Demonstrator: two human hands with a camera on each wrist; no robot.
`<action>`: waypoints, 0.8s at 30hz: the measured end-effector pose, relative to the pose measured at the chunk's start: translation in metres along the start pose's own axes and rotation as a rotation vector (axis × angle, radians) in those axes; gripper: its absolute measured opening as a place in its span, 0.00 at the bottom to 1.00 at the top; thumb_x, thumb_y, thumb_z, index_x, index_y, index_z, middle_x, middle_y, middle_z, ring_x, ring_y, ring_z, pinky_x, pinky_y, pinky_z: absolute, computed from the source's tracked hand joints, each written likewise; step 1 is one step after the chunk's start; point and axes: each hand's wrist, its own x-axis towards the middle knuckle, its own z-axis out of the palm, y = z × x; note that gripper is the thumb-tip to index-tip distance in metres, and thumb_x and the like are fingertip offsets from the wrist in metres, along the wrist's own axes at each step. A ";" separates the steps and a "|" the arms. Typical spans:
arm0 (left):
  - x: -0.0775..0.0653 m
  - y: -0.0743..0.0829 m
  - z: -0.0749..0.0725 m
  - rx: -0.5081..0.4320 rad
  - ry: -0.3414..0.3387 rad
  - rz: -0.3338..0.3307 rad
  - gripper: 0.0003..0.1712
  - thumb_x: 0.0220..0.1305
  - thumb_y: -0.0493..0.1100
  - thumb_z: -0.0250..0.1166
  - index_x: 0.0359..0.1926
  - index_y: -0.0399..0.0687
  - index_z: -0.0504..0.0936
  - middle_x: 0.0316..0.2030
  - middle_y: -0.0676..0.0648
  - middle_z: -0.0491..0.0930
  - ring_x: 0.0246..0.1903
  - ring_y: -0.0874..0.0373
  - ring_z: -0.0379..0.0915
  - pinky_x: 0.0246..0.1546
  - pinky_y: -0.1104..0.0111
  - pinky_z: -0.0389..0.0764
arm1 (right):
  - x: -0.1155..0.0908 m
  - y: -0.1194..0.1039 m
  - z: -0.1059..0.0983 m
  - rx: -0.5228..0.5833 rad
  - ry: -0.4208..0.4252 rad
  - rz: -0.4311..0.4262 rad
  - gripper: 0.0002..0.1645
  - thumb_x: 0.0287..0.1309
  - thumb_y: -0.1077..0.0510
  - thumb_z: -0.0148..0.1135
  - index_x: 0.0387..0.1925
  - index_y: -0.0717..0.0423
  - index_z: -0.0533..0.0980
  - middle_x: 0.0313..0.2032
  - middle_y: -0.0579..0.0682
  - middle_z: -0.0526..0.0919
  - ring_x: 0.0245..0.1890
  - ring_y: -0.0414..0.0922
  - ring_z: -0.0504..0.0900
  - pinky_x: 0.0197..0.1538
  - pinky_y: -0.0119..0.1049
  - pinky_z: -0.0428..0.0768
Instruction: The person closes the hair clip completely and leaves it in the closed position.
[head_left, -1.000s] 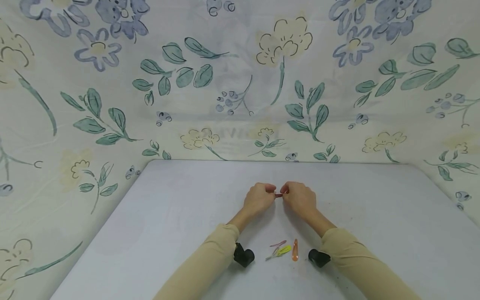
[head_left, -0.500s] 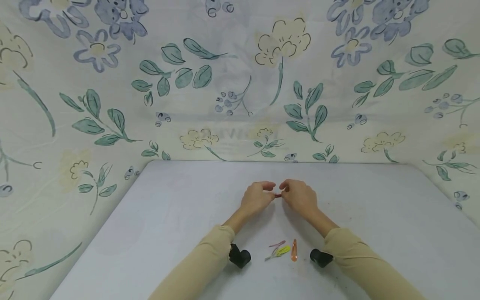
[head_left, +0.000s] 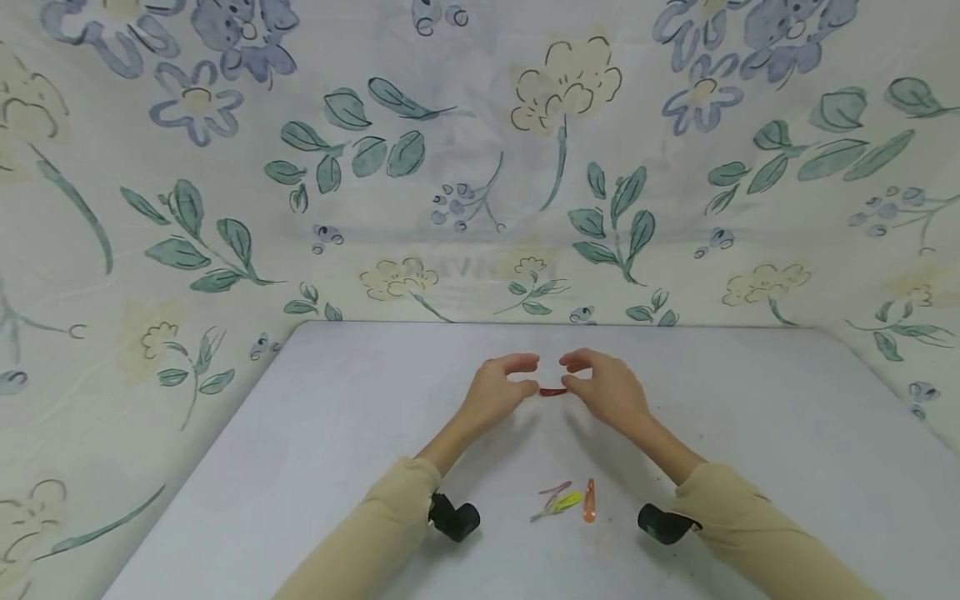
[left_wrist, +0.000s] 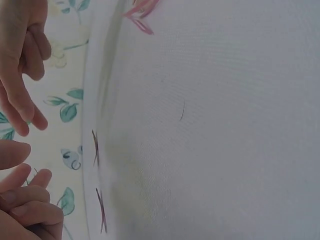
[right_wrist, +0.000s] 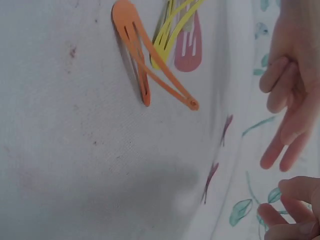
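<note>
A narrow dark red hair clip (head_left: pixel 553 392) lies toward the back of the white table. My left hand (head_left: pixel 495 390) is at its left end, thumb tip close by and fingers spread above. On the other side, my right hand (head_left: pixel 607 390) hovers with its thumb tip right at the clip's right end. Neither hand is curled round anything. Both wrist views show two slim dark red clips in a line, one (right_wrist: pixel 226 130) nearer the left hand (right_wrist: pixel 295 85) and one (right_wrist: pixel 211 182) nearer the right hand (right_wrist: pixel 295 215); the head view shows only one.
Nearer the person lie an orange snap hair clip (head_left: pixel 589 502), a yellow clip (head_left: pixel 568 501) and a pink clip (head_left: pixel 557 487), the last two overlapping. Black wrist cameras (head_left: pixel 455 518) sit low beside each sleeve. Flowered cloth (head_left: pixel 480 208) rises behind the table's far edge.
Both hands have loosened and moved apart, fingers and thumbs spreading. The red clip, earlier pinched and mostly covered, now shows between them. The other clips have stayed put.
</note>
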 end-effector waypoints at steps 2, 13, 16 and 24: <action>-0.004 0.002 -0.001 -0.018 -0.006 0.006 0.23 0.63 0.38 0.62 0.60 0.42 0.79 0.56 0.43 0.81 0.63 0.48 0.69 0.61 0.50 0.71 | -0.003 0.000 -0.003 0.032 0.004 -0.001 0.17 0.62 0.56 0.64 0.52 0.56 0.80 0.48 0.54 0.85 0.50 0.54 0.81 0.53 0.52 0.78; -0.032 0.010 -0.003 -0.016 -0.050 0.084 0.23 0.64 0.38 0.62 0.60 0.46 0.79 0.57 0.45 0.81 0.61 0.45 0.71 0.59 0.49 0.73 | -0.026 0.000 -0.011 0.136 -0.022 0.030 0.17 0.62 0.57 0.64 0.53 0.55 0.80 0.49 0.54 0.85 0.55 0.55 0.78 0.55 0.54 0.77; -0.039 0.011 -0.002 -0.017 -0.059 0.080 0.23 0.63 0.38 0.63 0.60 0.46 0.79 0.58 0.46 0.80 0.63 0.47 0.69 0.63 0.46 0.67 | -0.035 -0.001 -0.008 0.137 -0.039 0.016 0.17 0.61 0.58 0.65 0.52 0.56 0.80 0.48 0.53 0.85 0.54 0.55 0.79 0.54 0.52 0.78; -0.059 0.010 0.000 0.021 -0.095 0.073 0.22 0.64 0.40 0.63 0.59 0.46 0.80 0.57 0.49 0.80 0.64 0.49 0.69 0.63 0.45 0.67 | -0.059 -0.004 -0.002 0.114 -0.097 0.034 0.13 0.59 0.59 0.68 0.47 0.52 0.83 0.44 0.47 0.87 0.50 0.51 0.81 0.53 0.50 0.79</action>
